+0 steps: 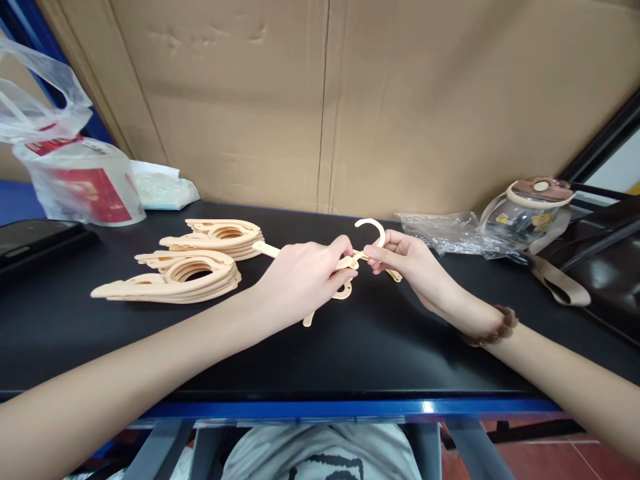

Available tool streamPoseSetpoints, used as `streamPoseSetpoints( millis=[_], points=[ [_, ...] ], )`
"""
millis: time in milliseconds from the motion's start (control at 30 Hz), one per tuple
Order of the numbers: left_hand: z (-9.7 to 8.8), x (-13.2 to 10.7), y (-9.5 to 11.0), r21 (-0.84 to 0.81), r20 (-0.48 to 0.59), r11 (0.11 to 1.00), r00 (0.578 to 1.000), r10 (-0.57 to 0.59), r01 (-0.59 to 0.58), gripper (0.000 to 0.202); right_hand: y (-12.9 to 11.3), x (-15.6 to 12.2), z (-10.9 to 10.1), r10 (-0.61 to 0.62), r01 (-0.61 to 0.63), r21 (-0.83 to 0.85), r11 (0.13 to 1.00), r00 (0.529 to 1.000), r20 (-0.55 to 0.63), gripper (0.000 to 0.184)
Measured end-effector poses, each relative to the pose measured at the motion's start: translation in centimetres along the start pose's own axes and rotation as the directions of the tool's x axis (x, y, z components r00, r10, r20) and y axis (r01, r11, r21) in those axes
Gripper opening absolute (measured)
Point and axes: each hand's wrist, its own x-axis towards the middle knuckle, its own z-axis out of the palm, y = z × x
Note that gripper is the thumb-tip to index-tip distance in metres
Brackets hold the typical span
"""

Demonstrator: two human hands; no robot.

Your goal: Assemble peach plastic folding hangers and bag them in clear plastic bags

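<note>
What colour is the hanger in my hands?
Pale peach; the hanger shows best in the head view.

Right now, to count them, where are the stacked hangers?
Head view: the stacked hangers lie left of centre on the black table, just left of the left hand, which shares a loose hanger with the right hand.

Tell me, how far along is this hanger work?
Done: a far pile and a near pile of folded hangers lie on the table. In hand: the left hand and right hand grip one more hanger, hook up. Left: no other loose ones show, so the remainder is unclear.
</note>
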Motion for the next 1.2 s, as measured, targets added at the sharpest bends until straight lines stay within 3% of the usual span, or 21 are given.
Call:
streamPoseSetpoints(
  millis=[67,167,267,367,433,533,600,733,833,1033,1133,1200],
  points=[
    [-0.2,0.0,-0.4,-0.082,0.038,0.997,0.999,-0.006,0.009,0.019,0.0,0.1,-0.2,-0.012,0.012,-0.019,1.000,1.000,-0.008,0.025],
    [-0.7,0.2,-0.8,-0.381,0.211,0.921,0.977,0.002,0.081,0.021,-0.1,0.0,-0.3,-0.049,0.050,-0.049,0.998,0.999,0.006,0.024],
    [-1.2,0.4,-1.3,-0.679,0.419,0.698,0.901,0.114,0.227,0.023,-0.3,-0.1,-0.3,-0.108,0.112,-0.118,0.987,0.993,0.047,0.024],
    [-1.5,0.3,-1.6,-0.791,0.502,0.490,0.846,0.179,0.366,0.036,-0.4,0.1,-0.9,-0.176,0.187,-0.300,0.935,0.982,0.063,0.029],
    [-1.7,0.2,-1.6,-0.820,0.510,0.386,0.845,0.160,0.422,0.038,-0.2,0.4,-1.7,-0.199,0.197,-0.506,0.840,0.979,0.051,0.034],
    [-1.6,0.3,-1.5,-0.848,0.512,0.211,0.854,0.091,0.486,0.036,0.4,1.0,-2.9,-0.212,0.166,-0.785,0.597,0.976,0.045,0.028],
    [-1.4,0.4,-1.3,-0.853,0.516,0.109,0.857,0.013,0.511,0.036,0.9,1.2,-3.6,-0.197,0.150,-0.879,0.453,0.978,0.065,0.029],
    [-0.7,0.8,-1.2,-0.864,0.495,0.011,0.855,-0.155,0.503,0.035,1.5,1.3,-4.1,-0.100,0.111,-0.933,0.343,0.992,0.082,0.024],
    [-0.4,1.0,-1.2,-0.882,0.467,-0.052,0.856,-0.223,0.468,0.030,1.4,1.5,-4.2,-0.072,0.073,-0.924,0.375,0.996,0.050,0.020],
    [0.0,1.0,-1.1,-0.867,0.496,-0.116,0.823,-0.277,0.484,0.026,1.1,1.9,-4.3,-0.005,0.002,-0.843,0.538,1.000,-0.001,0.032],
    [0.1,1.0,-1.1,-0.859,0.512,-0.141,0.826,-0.237,0.493,0.028,0.9,1.8,-4.0,-0.049,0.010,-0.677,0.736,0.998,-0.038,0.018],
    [0.3,0.9,-1.2,-0.865,0.502,-0.156,0.836,-0.221,0.477,0.029,0.6,1.7,-3.7,-0.034,-0.004,-0.499,0.866,0.997,-0.067,0.019]
  ],
)
